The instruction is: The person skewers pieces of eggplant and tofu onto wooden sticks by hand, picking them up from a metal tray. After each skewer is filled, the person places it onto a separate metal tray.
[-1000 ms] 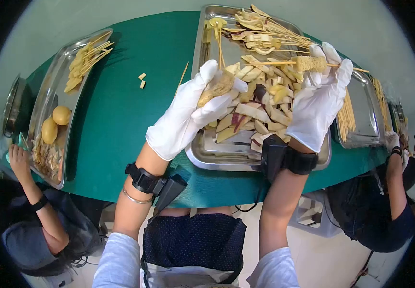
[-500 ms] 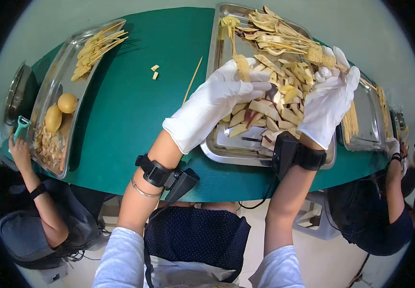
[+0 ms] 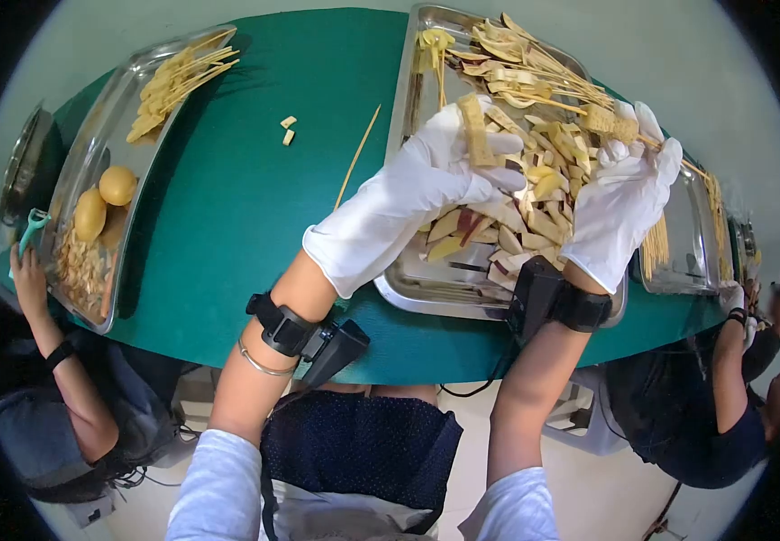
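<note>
My left hand (image 3: 448,162), in a white glove, is closed on a pale yellow food strip (image 3: 476,131), perhaps dried tofu, held upright over the metal tray (image 3: 392,288). My right hand (image 3: 624,189), also gloved, grips a wooden skewer (image 3: 649,142) with similar textured pieces (image 3: 602,121) on its end. Below both hands lie cut food wedges (image 3: 547,221), some with purple-red skin. Finished skewers (image 3: 543,77) of sliced food rest at the tray's far side. My fingers partly hide the strip's lower end and the skewer.
A loose skewer (image 3: 358,158) and small pale bits (image 3: 289,129) lie on the green table (image 3: 228,180). The left tray (image 3: 124,261) holds peeled round pieces (image 3: 91,215), peelings and skewers. A co-worker's hand (image 3: 29,270) there holds a peeler (image 3: 35,223). Another tray (image 3: 687,243) stands right.
The strip in my left hand has come up and shows more of its length. My right hand keeps the skewer, nearly in place. The co-worker's peeler at left has tilted slightly.
</note>
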`<state>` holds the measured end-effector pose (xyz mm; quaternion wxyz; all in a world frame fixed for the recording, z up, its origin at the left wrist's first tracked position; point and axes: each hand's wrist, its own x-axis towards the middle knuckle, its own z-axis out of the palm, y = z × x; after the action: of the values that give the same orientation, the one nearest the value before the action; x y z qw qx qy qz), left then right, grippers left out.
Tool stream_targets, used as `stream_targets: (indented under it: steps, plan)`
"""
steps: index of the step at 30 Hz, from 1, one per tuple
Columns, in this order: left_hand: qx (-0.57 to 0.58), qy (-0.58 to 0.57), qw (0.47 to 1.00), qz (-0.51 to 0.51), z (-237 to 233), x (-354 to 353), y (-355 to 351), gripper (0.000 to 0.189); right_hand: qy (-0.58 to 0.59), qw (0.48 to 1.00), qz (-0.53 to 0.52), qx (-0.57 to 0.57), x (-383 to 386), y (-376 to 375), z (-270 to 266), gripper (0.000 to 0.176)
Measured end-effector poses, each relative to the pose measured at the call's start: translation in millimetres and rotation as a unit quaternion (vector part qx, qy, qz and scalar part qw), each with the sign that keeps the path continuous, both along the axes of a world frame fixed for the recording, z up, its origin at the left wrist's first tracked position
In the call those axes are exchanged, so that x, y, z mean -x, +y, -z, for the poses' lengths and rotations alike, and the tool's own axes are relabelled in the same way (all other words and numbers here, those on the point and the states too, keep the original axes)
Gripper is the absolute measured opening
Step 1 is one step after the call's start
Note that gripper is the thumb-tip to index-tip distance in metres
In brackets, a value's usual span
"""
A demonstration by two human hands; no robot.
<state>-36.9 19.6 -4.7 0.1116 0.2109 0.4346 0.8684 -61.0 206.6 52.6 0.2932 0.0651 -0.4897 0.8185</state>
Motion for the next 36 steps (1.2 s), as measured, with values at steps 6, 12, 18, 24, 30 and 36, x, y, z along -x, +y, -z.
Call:
stream_targets:
  steps: [6, 12, 18, 24, 30, 36]
  plan:
    - [0.044, -0.006, 0.999, -0.021, -6, 1, -5, 0.07, 0.008, 1.0, 0.001, 0.006, -1, -2, 0, 0.048]
    - [0.077, -0.012, 0.995, -0.063, -8, -2, -8, 0.06, -0.02, 0.999, 0.015, 0.026, -2, -7, -3, 0.048]
    - [0.126, -0.033, 0.987, -0.094, -10, -3, -6, 0.045, -0.019, 0.999, 0.016, 0.024, -6, -12, -4, 0.049]
    - [0.131, -0.013, 0.984, -0.116, -9, -4, 0, 0.051, -0.03, 0.999, 0.012, 0.03, -5, -10, -5, 0.049]
    - [0.141, 0.022, 0.984, -0.111, 2, -5, 8, 0.053, -0.033, 0.999, 0.025, 0.017, -7, -10, -6, 0.049]
    - [0.169, 0.041, 0.981, -0.081, 17, 1, 7, 0.049, -0.026, 0.999, 0.029, 0.023, -6, -9, -4, 0.049]
